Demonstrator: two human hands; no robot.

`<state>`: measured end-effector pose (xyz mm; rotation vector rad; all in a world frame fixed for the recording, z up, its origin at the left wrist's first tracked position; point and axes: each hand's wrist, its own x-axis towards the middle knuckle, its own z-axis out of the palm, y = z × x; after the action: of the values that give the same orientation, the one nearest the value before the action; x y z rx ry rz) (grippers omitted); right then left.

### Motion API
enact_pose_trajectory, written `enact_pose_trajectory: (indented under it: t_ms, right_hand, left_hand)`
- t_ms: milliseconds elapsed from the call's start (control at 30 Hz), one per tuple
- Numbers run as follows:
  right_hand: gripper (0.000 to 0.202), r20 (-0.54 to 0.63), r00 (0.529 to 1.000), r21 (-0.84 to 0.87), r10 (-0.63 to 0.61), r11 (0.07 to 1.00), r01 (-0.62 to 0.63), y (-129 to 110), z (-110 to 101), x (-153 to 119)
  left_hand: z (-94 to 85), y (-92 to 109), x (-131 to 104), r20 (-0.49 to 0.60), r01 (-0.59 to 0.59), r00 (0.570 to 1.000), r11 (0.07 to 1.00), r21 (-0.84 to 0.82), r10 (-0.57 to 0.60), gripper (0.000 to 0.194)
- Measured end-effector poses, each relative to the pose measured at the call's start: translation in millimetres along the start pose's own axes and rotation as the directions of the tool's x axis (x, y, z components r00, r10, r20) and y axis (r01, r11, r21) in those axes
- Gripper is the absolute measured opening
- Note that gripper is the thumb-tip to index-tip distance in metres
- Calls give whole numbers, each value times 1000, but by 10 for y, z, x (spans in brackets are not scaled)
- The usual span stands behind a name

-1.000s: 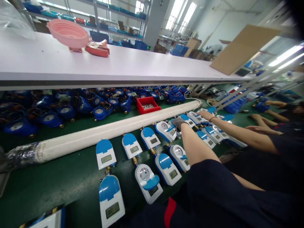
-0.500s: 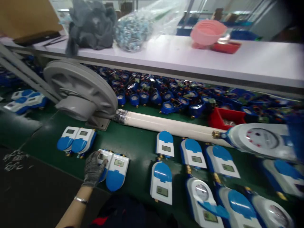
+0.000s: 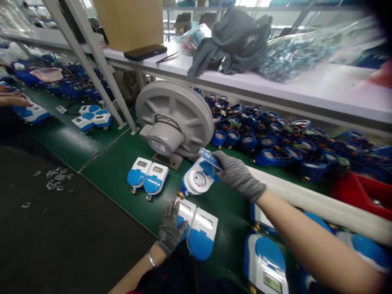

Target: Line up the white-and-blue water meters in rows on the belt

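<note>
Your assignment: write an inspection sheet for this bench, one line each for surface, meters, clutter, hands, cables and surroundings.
Surface: green bench top, crossed by a seam.
Meters: tilted meter with its dial uncovered; near pair and far pair, each lying side by side; more meters at lower right.
Clutter: grey cloth, clear bag of small parts and black flat object on the white shelf; pale scraps on the dark floor.
Hands: both gloved in grey; right hand grips the tilted meter, left hand touches the near pair's left meter.
Cables: thin wires among blue meter bodies; routing unclear.
Surroundings: grey wheel-shaped housing, white pipe, red bin; another person's hand at far left.
</note>
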<state>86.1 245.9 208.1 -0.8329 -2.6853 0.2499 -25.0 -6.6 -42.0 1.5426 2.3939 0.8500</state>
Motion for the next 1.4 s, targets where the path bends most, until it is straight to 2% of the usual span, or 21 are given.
enact_pose_trajectory:
  t_ms: [133, 267, 367, 467, 500, 533, 567, 600, 633, 667, 700, 733, 767, 833, 933, 1067, 1133, 1200, 1267, 1333, 1400]
  right_hand:
    - [57, 166, 984, -4, -69, 997, 71, -361, 791, 445]
    - [41, 308, 950, -17, -49, 998, 57, -485, 1239, 638]
    - [42, 359, 932, 5, -54, 998, 56, -534, 1380, 636]
    - [48, 365, 923, 154, -126, 985, 73, -491, 1340, 381]
    - [49, 349, 931, 219, -105, 975, 28, -445, 1296, 207]
    - [48, 314, 949, 277, -15, 958, -76, -391, 1248, -13]
    - [47, 267, 953, 337, 145, 912, -233, -335, 1207, -274]
    - [47, 210, 909, 409, 360, 812, -416, -290, 1183, -561]
    - [46, 153, 787, 498, 597, 642, -583, -263, 1183, -857]
    - [48, 151, 631, 606, 761, 433, -667, -259, 1213, -1142]
    - [51, 181, 504, 701, 844, 249, -668, -280, 1273, -1398]
    - [53, 217, 469, 723, 856, 182, -667, -323, 1355, -1615]
    - [55, 254, 473, 735, 844, 149, -661, -382, 1452, -1784]
    - [54, 318, 505, 780, 802, 81, -620, -518, 1636, -1992]
    - [51, 392, 548, 832, 739, -31, -554, -694, 1728, -2089]
    - [58, 402, 595, 850, 696, -42, -525, -867, 1465, -2089]
    - [65, 387, 639, 861, 664, -12, -509, -993, 1311, -2038]
    - [75, 389, 686, 864, 615, 16, -504, -1172, 1246, -1903]
    - [86, 415, 721, 861, 555, 17, -508, -1417, 1308, -1648]
    - [97, 440, 767, 861, 467, 21, -507, -1755, 1486, -1277]
    - [99, 433, 825, 872, 364, 61, -485, -2209, 1730, -833]
  left_hand:
    - [-100, -91, -28, 63, -7, 998, 997, -72, 11, 74]
    - [-156, -143, 8, 122, 45, 992, 980, -195, -21, 78]
    - [-163, -175, 45, 140, 118, 987, 950, -290, -80, 79]
    - [-182, -202, 99, 165, 197, 976, 894, -403, -141, 80]
    - [-200, -208, 124, 180, 225, 971, 867, -445, -159, 79]
    - [-225, -211, 155, 210, 261, 961, 833, -488, -178, 77]
    - [-257, -211, 191, 259, 312, 945, 788, -531, -199, 75]
    - [-294, -209, 230, 330, 379, 919, 722, -578, -218, 73]
    - [-332, -206, 270, 417, 458, 881, 631, -626, -225, 72]
    - [-367, -201, 311, 507, 534, 836, 522, -665, -208, 73]
    - [-398, -196, 348, 580, 597, 794, 412, -688, -182, 74]
    - [-421, -189, 380, 627, 639, 764, 318, -701, -152, 76]
    - [-439, -180, 403, 650, 658, 749, 251, -710, -127, 76]
    - [-467, -150, 415, 660, 665, 745, 197, -721, -100, 75]
    - [-567, -63, 339, 668, 672, 739, 141, -727, -82, 71]
    - [-979, 37, 116, 664, 665, 746, 1, -747, -52, 72]
    - [-1312, -13, 3, 624, 628, 776, 24, -778, -96, 72]
    - [-1690, -161, -94, 544, 568, 818, 115, -815, -187, 72]
    - [-2076, -404, -175, 439, 493, 858, 186, -850, -267, 71]
    - [-2441, -738, -245, 325, 404, 883, 195, -894, -338, 68]
    - [-2776, -1164, -311, 226, 321, 885, 184, -929, -406, 66]
